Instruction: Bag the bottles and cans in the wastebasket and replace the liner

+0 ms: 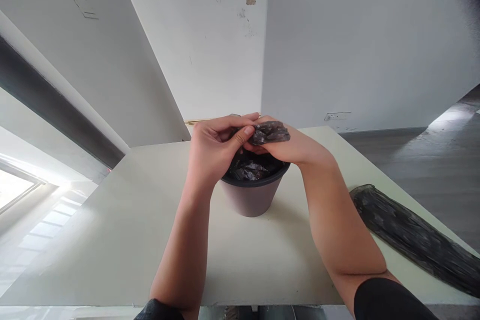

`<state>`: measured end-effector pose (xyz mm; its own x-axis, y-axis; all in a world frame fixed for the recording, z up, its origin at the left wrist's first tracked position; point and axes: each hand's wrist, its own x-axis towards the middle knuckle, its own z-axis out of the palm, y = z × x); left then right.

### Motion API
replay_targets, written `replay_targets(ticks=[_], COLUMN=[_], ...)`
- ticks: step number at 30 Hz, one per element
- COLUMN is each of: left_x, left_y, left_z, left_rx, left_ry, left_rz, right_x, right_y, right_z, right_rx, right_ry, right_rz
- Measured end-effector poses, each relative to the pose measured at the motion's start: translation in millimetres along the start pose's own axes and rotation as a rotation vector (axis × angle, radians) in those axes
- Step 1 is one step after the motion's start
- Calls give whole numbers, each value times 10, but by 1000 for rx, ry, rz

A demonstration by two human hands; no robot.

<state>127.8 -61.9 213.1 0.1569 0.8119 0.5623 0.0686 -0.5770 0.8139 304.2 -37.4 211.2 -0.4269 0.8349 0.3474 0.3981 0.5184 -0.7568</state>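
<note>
A mauve trash bin (247,200) with a dark rim stands upright on the pale table. Inside it sits a black plastic trash bag (252,166), its upper part gathered above the rim. My left hand (219,142) pinches the gathered plastic between thumb and fingers. My right hand (296,146) is closed around the same bunched plastic from the other side, and a crumpled end of it lies over the back of that hand. The right fingers are partly hidden behind the plastic and my left hand.
A long folded black plastic bag (408,235) lies along the right edge of the table (123,240). Behind the table stands a white refrigerator (210,45) with peeling marks. A wall outlet (337,116) is at the right, and light enters from the left.
</note>
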Motion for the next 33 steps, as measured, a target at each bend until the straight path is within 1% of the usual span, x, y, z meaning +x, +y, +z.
replay_targets(ticks=[3,6,9,12,15,17,22,27,29,31,33], left_x=[-1,13,26,39,51,56,47,59,72,83,86], left_y=[1,-26,-70,-120,-158,-166,-145,-192,-229,-251,-251], left_z=[41,38,17,-3,-19,-25,-25,-45,-64,-85,-105], left_rx=[113,227,317,390,468,496,507,499,508,533,581], left_ry=[133,283,335,366,370,365,391,390,373,338,298], left_rz=[-14,28,52,60,66,69,70,30,17,4,-13], right_x=[11,-5,-70,-150,-196,-204,-213,-224,-229,-235,-239], right_y=[-6,-74,-172,-244,-274,-281,-314,-324,-297,-259,-222], right_z=[4,-34,-73,-89,-94,-101,-100,-7,36,67,89], right_rx=[93,70,48,30,-40,-120,-320,-606,-721,-820,-890], right_ry=[-61,-58,-21,43,56,41,-3,78,73,40,7], right_rz=[66,50,30,51,40,15,-39,-97,-168,-260,-311])
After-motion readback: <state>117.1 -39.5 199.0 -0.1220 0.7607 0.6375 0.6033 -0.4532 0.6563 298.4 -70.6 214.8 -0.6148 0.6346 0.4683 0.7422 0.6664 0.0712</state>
